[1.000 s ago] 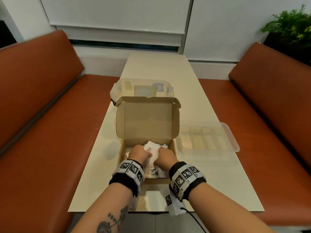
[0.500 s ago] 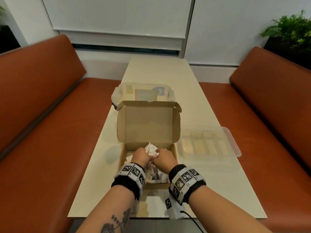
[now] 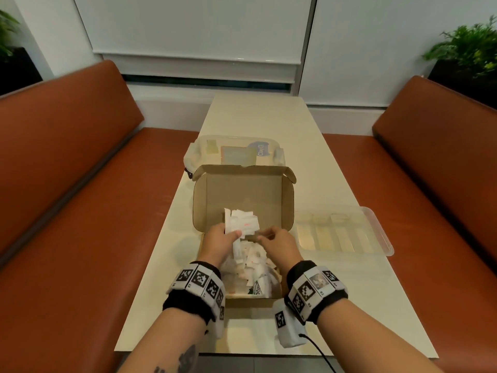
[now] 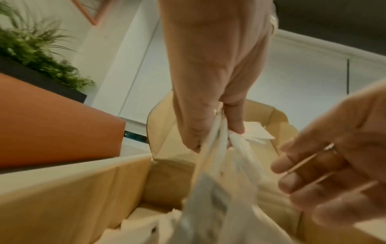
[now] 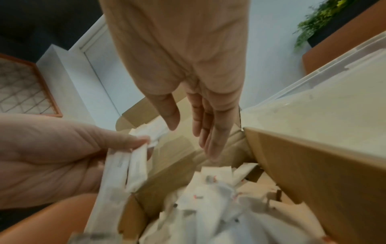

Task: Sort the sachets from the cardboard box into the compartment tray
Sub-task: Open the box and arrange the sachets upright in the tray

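An open cardboard box (image 3: 243, 196) stands on the table with its lid upright, and many white sachets (image 3: 254, 267) lie loose inside. My left hand (image 3: 231, 234) grips a bunch of white sachets (image 3: 240, 223) lifted above the pile; the left wrist view shows the fingers (image 4: 194, 132) pinching the bunch (image 4: 217, 145). My right hand (image 3: 265, 238) hovers just to its right over the box. Its fingers (image 5: 208, 132) are straight and hold nothing. The clear compartment tray (image 3: 376, 219) lies right of the box, and its slots look bare.
A clear lidded container (image 3: 234, 152) sits behind the box. Orange bench seats (image 3: 80, 211) flank the narrow table (image 3: 258, 117) on both sides. Potted plants (image 3: 468, 49) stand at the far corners. A cable hangs from my right wrist band.
My left hand has lifted a bunch of sachets up out of the box. My right hand has come off the pile and opened beside it.
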A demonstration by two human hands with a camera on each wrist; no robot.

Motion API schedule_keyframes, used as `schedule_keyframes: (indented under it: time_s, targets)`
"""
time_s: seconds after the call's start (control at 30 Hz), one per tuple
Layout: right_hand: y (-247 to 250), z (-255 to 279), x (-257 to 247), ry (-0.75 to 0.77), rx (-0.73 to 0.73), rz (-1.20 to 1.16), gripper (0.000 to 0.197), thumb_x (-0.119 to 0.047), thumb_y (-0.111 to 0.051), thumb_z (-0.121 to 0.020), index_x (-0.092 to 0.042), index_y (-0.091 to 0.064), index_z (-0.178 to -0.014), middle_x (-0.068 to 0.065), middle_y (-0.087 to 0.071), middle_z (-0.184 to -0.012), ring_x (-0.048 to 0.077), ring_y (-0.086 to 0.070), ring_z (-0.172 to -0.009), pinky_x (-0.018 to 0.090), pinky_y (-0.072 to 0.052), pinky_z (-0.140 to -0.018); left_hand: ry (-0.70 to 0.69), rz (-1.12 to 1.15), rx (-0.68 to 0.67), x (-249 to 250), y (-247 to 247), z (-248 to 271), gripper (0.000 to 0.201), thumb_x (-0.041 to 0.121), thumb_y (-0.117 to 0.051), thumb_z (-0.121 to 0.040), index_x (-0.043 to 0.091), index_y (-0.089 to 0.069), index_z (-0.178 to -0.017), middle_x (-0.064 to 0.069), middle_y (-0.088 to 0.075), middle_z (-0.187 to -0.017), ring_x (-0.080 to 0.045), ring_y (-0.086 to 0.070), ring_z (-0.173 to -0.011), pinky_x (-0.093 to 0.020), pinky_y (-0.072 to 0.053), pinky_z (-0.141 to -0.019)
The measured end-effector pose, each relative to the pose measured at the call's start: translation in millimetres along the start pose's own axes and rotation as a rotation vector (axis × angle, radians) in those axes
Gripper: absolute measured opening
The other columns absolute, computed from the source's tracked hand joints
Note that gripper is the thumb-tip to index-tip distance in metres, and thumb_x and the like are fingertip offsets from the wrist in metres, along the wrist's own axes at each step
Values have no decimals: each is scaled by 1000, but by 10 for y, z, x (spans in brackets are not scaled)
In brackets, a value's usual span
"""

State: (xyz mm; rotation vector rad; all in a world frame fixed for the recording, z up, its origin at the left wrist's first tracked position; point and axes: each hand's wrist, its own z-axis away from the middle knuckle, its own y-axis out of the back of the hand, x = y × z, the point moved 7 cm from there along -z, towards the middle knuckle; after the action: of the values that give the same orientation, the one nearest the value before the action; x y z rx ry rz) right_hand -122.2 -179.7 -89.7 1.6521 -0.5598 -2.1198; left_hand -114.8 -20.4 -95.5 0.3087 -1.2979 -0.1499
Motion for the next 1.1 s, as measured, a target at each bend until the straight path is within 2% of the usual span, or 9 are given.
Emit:
schedule_keyframes:
  time_s: [0.1,0.23,0.3,0.37,0.6,0.73,0.87,1.0,1.1]
  targets:
    - [-11,0,-93,15,-15,-153,29,-26,-55,-93,-9,-59,-116,5,-64,-107,20,-62,-98,40,-53,-90,-21,142,-23,122,33,17,25,15,-59,-92,6,-64,-115,-9,-69,-108,-26,-64,-102,-39,-48,-94]
    - [-13,-25,-241,13,-19,-445,29,-21,-54,-95,-6,-58,-119,13,-66,-98,22,-64,-85,41,-56,-77,-23,221,-130,216,-74,54,26,15,-56,-94,4,-62,-117,-15,-69,-108,-30,-65,-103,-46,-48,-95]
    - [1,-47,-270,-13,-27,-573,29,-24,-53,-95,-3,-62,-112,26,-66,-100,28,-63,-78,40,-53,-68,-20,219,-161,215,-129,51,23,13,-54,-95,5,-62,-115,-14,-70,-105,-27,-67,-98,-40,-52,-89]
    - [-1,-61,-269,-46,-42,-635,38,-39,-54,-93,-5,-66,-106,21,-69,-98,29,-67,-78,34,-55,-64,-5,212,-170,168,-167,33,16,12,-52,-96,9,-62,-108,-8,-71,-96,-21,-68,-87,-32,-53,-76]
    - [37,-116,-240,30,51,-497,18,-6,-54,-92,-5,-64,-107,16,-69,-98,31,-70,-82,42,-60,-70,14,183,-147,94,-186,-20,14,14,-50,-97,14,-62,-102,-2,-70,-90,-18,-67,-84,-29,-51,-70]
    - [194,-167,-235,59,162,-483,15,-7,-56,-91,-18,-66,-90,7,-69,-93,14,-68,-73,34,-60,-70,48,233,-98,49,-126,-78,18,14,-44,-100,10,-59,-109,0,-68,-91,-19,-62,-91,-32,-48,-83]
    - [269,-174,-248,71,157,-491,20,-8,-55,-91,-26,-61,-83,2,-69,-90,17,-69,-74,44,-58,-78,98,249,-96,6,-137,-89,16,20,-43,-101,12,-54,-109,0,-66,-91,-18,-60,-90,-33,-46,-84]
    - [236,-140,-249,89,123,-487,24,-7,-55,-91,-28,-60,-82,2,-69,-89,17,-69,-75,41,-59,-75,149,261,-110,-17,-188,-75,20,21,-44,-99,9,-52,-112,-3,-63,-84,-16,-62,-79,-28,-46,-67]
    - [204,-111,-233,89,97,-499,23,-6,-55,-91,-27,-61,-83,3,-69,-89,16,-70,-73,37,-60,-72,170,252,-126,-33,-194,-83,28,32,-45,-99,8,-53,-110,-3,-63,-79,-20,-61,-81,-34,-47,-80]
